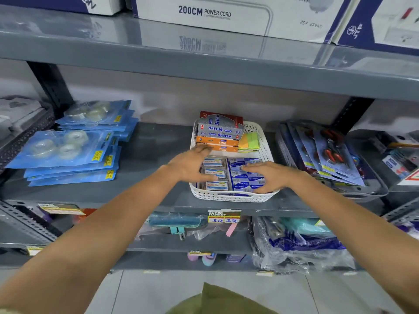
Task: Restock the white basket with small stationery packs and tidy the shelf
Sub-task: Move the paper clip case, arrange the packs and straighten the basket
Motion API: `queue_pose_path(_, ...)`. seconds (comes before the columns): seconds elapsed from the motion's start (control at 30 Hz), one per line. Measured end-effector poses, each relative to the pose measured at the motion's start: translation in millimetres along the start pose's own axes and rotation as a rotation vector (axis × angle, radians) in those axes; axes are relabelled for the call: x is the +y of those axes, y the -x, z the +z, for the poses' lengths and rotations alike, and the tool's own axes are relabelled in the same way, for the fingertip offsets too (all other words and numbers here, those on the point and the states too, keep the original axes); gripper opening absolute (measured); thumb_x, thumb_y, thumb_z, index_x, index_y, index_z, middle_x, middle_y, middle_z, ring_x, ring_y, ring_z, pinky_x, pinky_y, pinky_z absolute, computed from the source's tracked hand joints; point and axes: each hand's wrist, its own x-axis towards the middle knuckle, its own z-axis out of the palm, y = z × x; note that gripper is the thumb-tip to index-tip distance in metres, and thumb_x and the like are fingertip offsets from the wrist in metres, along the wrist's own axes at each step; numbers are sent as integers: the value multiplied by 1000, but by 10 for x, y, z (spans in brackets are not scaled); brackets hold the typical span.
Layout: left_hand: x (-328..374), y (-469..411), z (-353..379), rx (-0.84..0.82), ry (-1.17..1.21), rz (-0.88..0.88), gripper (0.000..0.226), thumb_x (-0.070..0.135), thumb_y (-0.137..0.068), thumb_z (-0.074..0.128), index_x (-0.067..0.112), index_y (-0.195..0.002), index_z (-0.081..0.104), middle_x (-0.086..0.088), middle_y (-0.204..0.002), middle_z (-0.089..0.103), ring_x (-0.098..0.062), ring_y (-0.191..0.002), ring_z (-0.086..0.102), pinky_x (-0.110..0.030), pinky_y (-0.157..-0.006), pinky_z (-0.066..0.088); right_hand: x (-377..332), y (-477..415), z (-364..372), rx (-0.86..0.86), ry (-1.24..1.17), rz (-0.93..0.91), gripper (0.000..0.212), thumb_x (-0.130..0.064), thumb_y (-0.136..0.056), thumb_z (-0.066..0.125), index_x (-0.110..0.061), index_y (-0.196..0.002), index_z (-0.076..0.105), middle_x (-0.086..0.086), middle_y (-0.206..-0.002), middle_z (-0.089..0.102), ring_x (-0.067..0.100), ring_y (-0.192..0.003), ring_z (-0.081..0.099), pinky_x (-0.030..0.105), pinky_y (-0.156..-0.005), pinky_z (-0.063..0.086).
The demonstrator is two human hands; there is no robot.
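A white perforated basket (265, 145) stands on the grey middle shelf (154, 143). Its front half holds small clear packs with white labels (214, 163) on the left and small blue packs (246, 177) on the right. At the back lie stacked grey and orange boxes (218, 132) and yellow-green sticky notes (249, 142). My left hand (192, 165) rests over the basket's left rim, fingers spread on the clear packs. Over the blue packs lies my right hand (269, 175), fingers spread flat. Neither hand grips a pack.
Blue tape blister packs (68, 148) are piled on the shelf to the left. A grey basket with scissors cards (328, 150) stands close on the right. Power cord boxes (204, 14) fill the upper shelf. Bagged goods (294, 241) lie on the shelf below.
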Motion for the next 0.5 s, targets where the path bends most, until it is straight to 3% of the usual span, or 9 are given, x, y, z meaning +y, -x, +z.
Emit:
queue_pose_path(0.17,124,-272,147,-293,-205,48,96,62,-79,61,21,-153,15,-4,-160,18,-26,-144,25,-39,-114,31,-52,-58,29,-34,63,-33,79,-43,-87,61,-17,-152,24,3,-160,20,22,-147,23,35,-121,19)
queue_pose_path(0.33,73,-334,218,-357,-267,52,90,59,-81,61,29,-153,14,-1,-161,14,-26,-144,24,-40,-114,31,-66,-75,43,-40,69,-33,76,-41,-87,61,-20,-151,26,2,-160,20,21,-147,23,33,-120,21)
queue_pose_path(0.5,48,-388,185,-378,-248,62,90,57,-76,67,30,-150,23,-1,-157,28,-26,-139,35,-41,-111,36,-74,-73,19,-27,105,-23,76,-42,-84,62,-24,-150,29,0,-160,21,24,-144,29,39,-114,33)
